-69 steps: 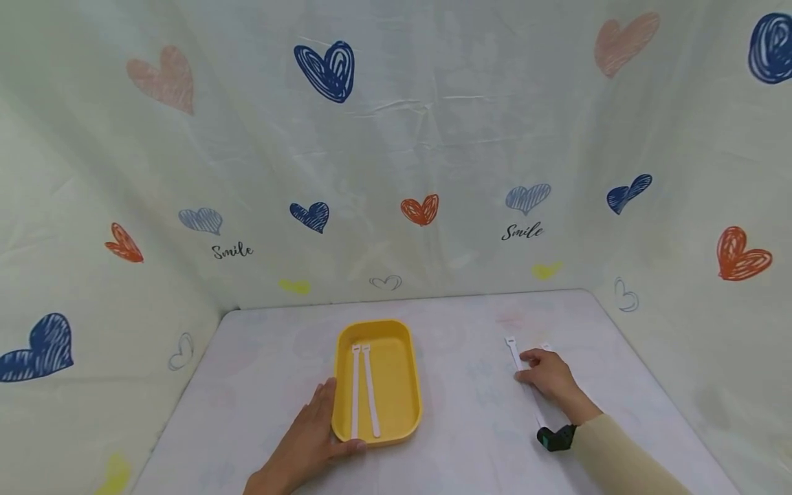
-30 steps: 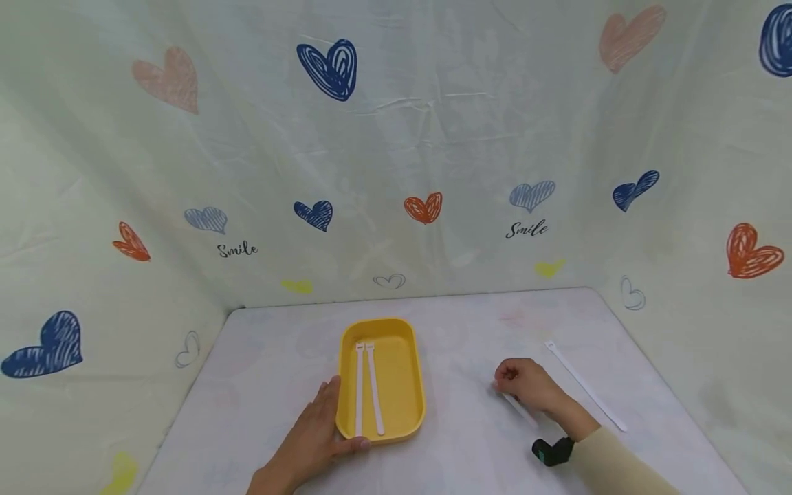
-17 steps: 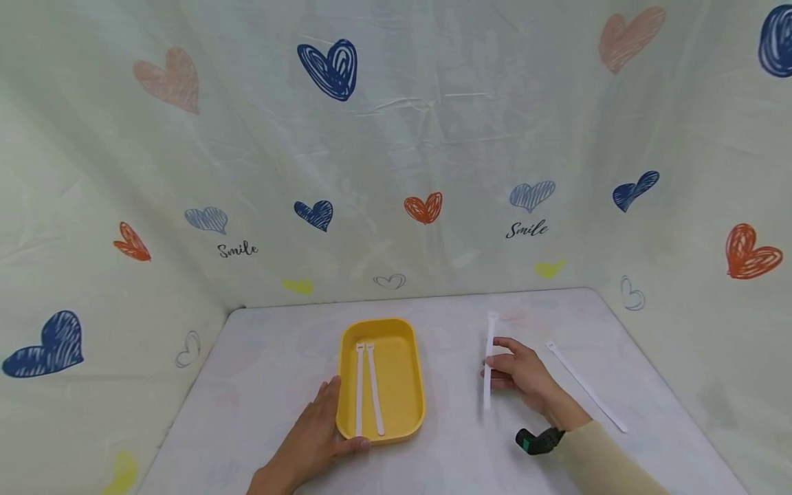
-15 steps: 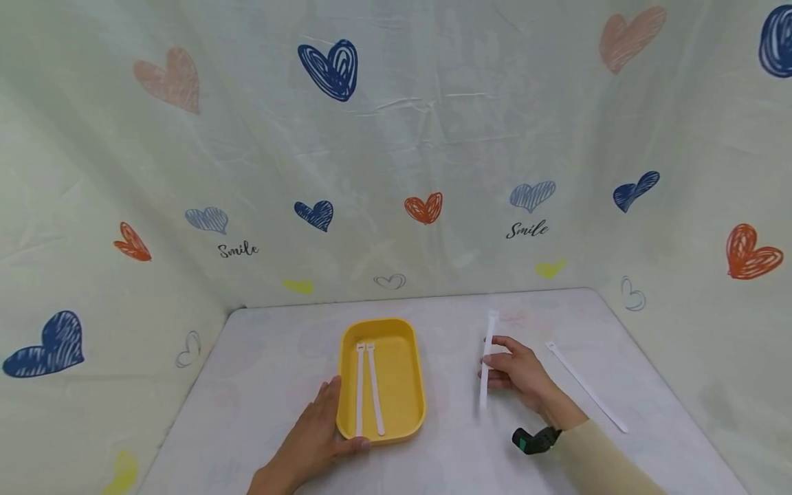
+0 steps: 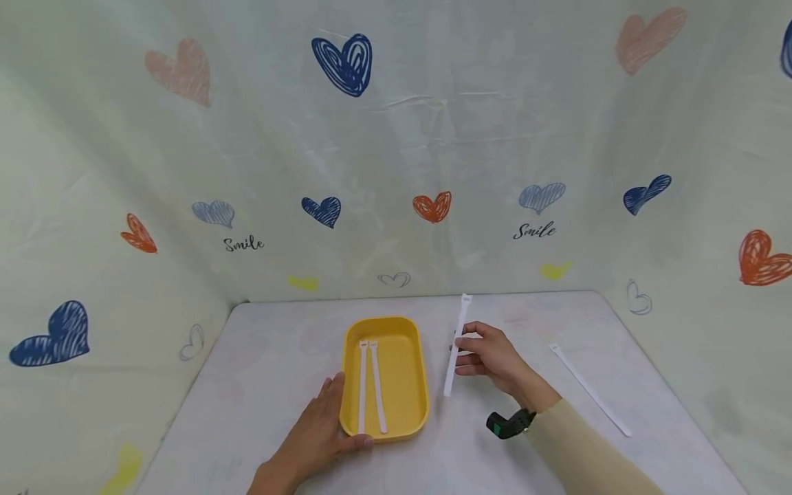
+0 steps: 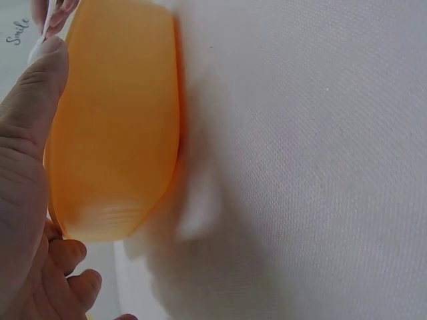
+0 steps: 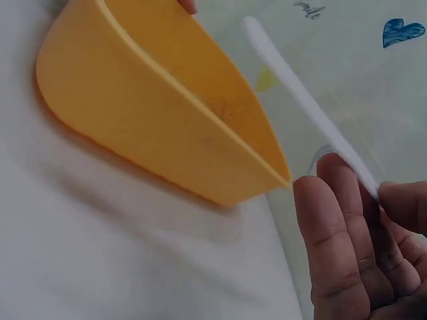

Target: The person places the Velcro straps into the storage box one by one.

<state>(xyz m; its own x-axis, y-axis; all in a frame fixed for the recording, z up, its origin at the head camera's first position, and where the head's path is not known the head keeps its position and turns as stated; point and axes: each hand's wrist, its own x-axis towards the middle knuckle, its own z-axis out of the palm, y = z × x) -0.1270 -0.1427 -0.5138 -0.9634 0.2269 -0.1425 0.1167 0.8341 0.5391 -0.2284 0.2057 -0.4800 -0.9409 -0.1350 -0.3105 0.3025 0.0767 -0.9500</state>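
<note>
My right hand pinches a white cable tie with a slotted head between thumb and fingers. The tie is raised above the table, just right of the yellow tray, its head pointing away from me. In the right wrist view, the tie slants up from my fingertips beside the tray. My left hand rests against the tray's near left corner, fingers straight along its side, thumb at the near rim. Two more white cable ties lie side by side in the tray.
Another white cable tie lies slanted on the white table, right of my right hand. A black device is strapped to my right wrist. A pale curtain printed with hearts encloses the table's back and sides.
My right hand picked up the cable tie from the right of the table, turned it in the fingers and carried it left towards the tray. My left hand stayed at the tray.
</note>
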